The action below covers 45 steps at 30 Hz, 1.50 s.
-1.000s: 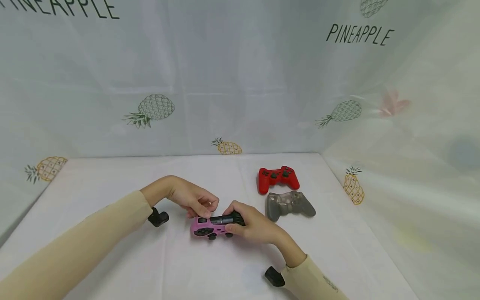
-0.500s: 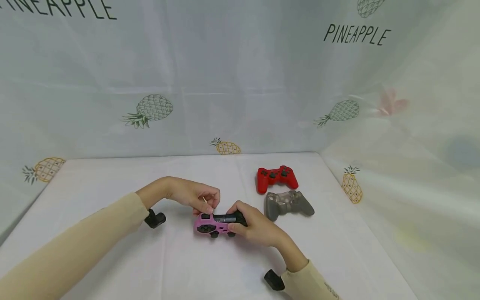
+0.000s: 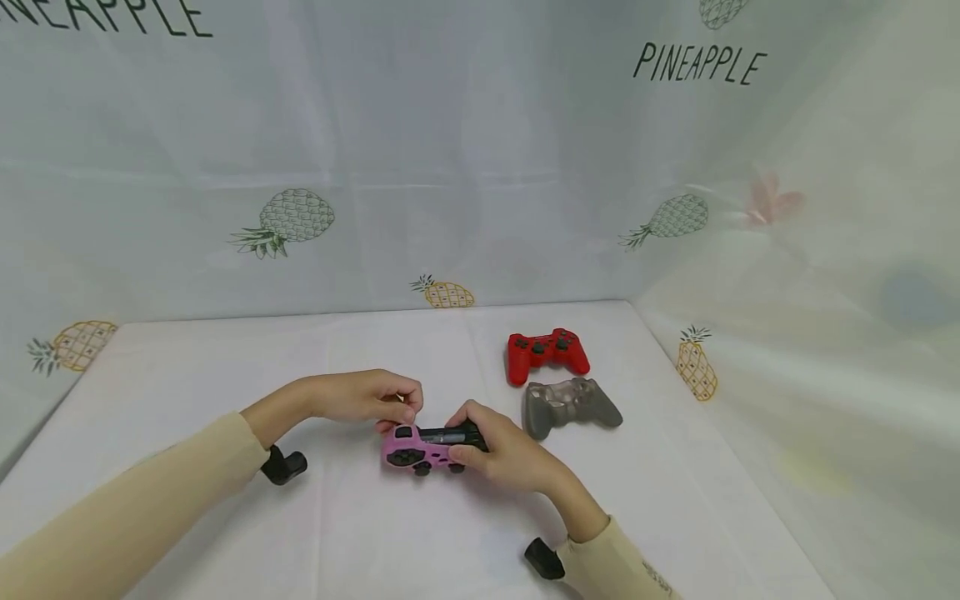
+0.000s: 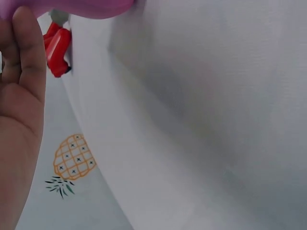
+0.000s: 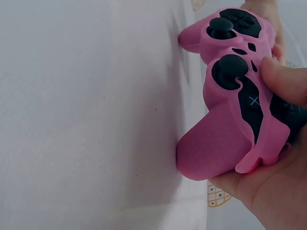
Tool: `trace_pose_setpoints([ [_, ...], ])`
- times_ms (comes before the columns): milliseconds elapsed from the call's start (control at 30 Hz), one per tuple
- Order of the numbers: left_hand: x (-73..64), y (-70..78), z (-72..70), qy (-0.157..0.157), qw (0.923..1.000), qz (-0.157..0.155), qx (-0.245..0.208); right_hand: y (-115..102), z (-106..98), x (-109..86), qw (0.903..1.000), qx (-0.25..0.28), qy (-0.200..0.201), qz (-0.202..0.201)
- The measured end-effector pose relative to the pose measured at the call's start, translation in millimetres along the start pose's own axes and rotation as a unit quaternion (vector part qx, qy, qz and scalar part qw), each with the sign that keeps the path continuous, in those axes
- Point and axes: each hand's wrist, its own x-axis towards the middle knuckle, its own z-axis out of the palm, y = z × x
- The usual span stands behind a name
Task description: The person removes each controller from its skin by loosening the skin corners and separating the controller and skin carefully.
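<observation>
A black game controller (image 3: 452,436) stands on its edge in the middle of the table, partly inside a pink silicone cover (image 3: 400,439). My right hand (image 3: 506,450) holds its right end, with the thumb on the front side. In the right wrist view the pink cover (image 5: 216,143) is loose at the near end, and the black shell shows behind it. My left hand (image 3: 367,396) pinches the cover's upper left edge. In the left wrist view my left fingers (image 4: 29,52) touch the pink cover (image 4: 91,5); the thumb is hidden there.
A red controller (image 3: 549,350) lies at the back right of the white table (image 3: 225,358). Just in front of it lies a grey controller (image 3: 572,406), close to my right hand. A pineapple-print sheet (image 3: 450,167) hangs behind and along the right side.
My left wrist has dropped and shifted left, while its fingers stay at the cover's edge. The right hand and the controller have barely moved. The head view has turned slightly.
</observation>
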Motion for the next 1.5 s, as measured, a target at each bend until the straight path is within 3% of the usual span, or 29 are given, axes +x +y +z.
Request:
trace_pose_setpoints([
  [367, -21.1, -3.2, 7.8, 0.052, 0.9973, 0.036, 0.036, 1.0, 0.0, 0.5, 0.9999, -0.007, -0.008, 0.008],
  [533, -23.0, -1.3, 10.1, 0.072, 0.9932, 0.063, 0.067, 2.1, -1.9, 1.5, 0.9999, -0.011, -0.006, 0.005],
  [700, -24.6, -3.6, 15.3, 0.110, 0.9866, 0.080, 0.090, 1.3, -2.6, 2.1, 0.9999, -0.009, -0.006, 0.008],
  [833, -27.9, -5.1, 22.4, 0.162, 0.9764, 0.080, 0.118, 1.0, -1.7, 3.3, 1.0000, -0.004, -0.005, 0.006],
  [1000, -31.0, -2.5, 31.2, 0.209, 0.9701, 0.044, 0.115, 2.9, 0.2, 3.0, 0.9999, -0.005, 0.004, 0.012],
  [1133, -34.4, 1.7, 33.9, 0.214, 0.9707, 0.029, 0.105, 2.8, 0.4, 3.4, 0.9999, -0.004, 0.006, 0.016],
  [1233, -36.0, 6.0, 33.3, 0.210, 0.9692, 0.040, 0.122, 2.3, 0.5, 3.5, 0.9998, -0.001, 0.003, 0.017],
  [1400, -32.0, 20.2, 29.3, 0.191, 0.9612, 0.065, 0.188, 1.0, -0.1, 3.3, 0.9998, 0.000, 0.002, 0.019],
  [1500, -24.6, 33.3, 29.3, 0.176, 0.9511, 0.071, 0.244, 0.8, -0.4, 2.9, 0.9998, 0.003, 0.001, 0.018],
])
